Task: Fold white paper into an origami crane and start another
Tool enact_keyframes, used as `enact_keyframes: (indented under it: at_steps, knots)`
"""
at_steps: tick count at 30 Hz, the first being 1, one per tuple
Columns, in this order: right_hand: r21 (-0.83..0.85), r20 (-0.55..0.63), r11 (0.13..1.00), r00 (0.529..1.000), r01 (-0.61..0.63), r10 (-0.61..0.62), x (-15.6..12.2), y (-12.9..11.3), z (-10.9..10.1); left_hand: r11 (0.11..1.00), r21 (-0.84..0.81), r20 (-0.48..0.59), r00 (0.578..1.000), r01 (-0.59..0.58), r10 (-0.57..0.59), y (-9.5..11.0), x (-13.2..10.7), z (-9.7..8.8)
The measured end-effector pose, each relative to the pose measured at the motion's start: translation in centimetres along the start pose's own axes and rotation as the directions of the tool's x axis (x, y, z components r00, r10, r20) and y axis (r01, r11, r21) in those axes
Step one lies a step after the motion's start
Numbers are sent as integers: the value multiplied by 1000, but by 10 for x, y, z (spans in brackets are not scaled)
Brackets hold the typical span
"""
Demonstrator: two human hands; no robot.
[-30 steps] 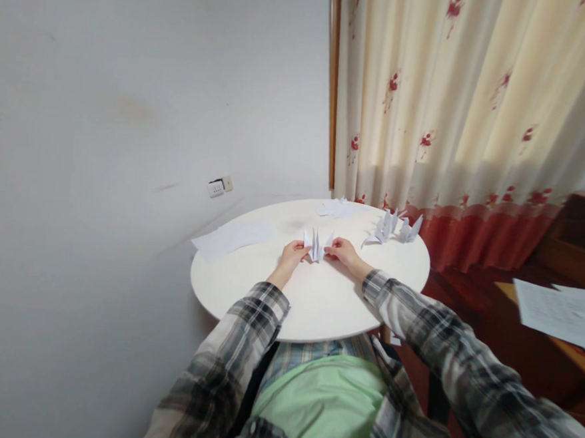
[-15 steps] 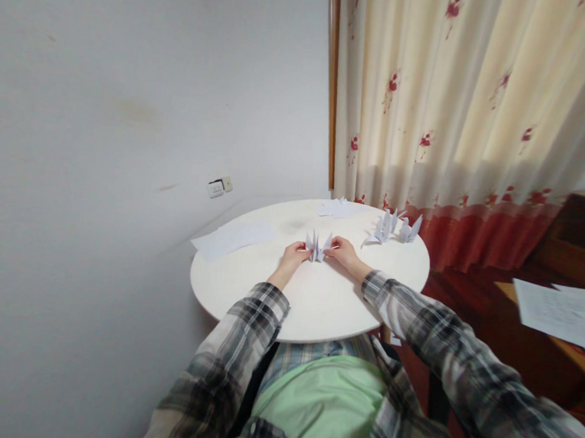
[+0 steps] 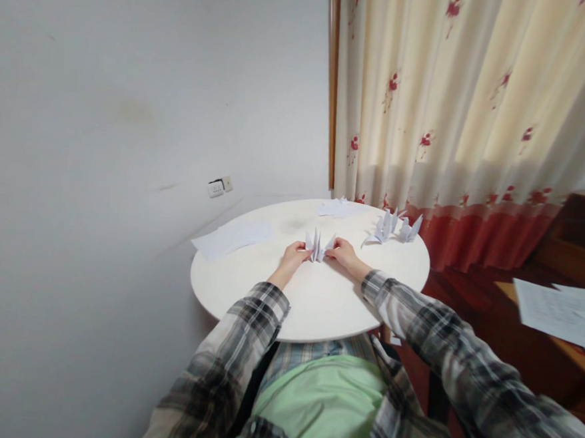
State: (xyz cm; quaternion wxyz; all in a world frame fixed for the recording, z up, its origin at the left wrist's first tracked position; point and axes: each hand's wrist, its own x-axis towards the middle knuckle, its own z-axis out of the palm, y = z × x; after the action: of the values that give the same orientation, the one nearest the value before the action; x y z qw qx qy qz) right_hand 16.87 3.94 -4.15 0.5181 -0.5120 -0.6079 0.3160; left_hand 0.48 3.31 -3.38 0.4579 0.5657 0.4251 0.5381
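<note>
A white folded paper crane (image 3: 316,247) stands at the middle of the round white table (image 3: 311,307), its pointed parts facing up. My left hand (image 3: 294,255) pinches its left side between thumb and fingers. On the opposite side, my right hand (image 3: 343,252) grips the right point, which leans outward. The fingertips hide part of the lower folds. More folded paper cranes (image 3: 386,225) stand close together on the table's right side, beyond my right hand.
Flat white sheets (image 3: 234,237) lie at the table's left edge, and smaller papers (image 3: 340,208) at the back. A wall with a socket (image 3: 216,188) borders the left. Behind hangs a flowered curtain (image 3: 429,122). Printed sheets (image 3: 556,311) rest on wooden furniture at right.
My right hand has shifted slightly to the right, and the crane's right point now tilts further outward. My left hand has stayed in place.
</note>
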Motion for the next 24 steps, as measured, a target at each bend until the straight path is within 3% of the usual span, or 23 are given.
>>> enact_keyframes:
  at_steps: [11, 24]
  knots:
    - [-56, 65, 998, 998, 24, -21, -1, -2, 0, 1000, -17, 33, 999, -11, 12, 2, -2, 0]
    - [-76, 29, 997, 1000, -5, 7, -1, 0, 1, 1000, 22, 66, 998, -10, 8, -5, 2, -1]
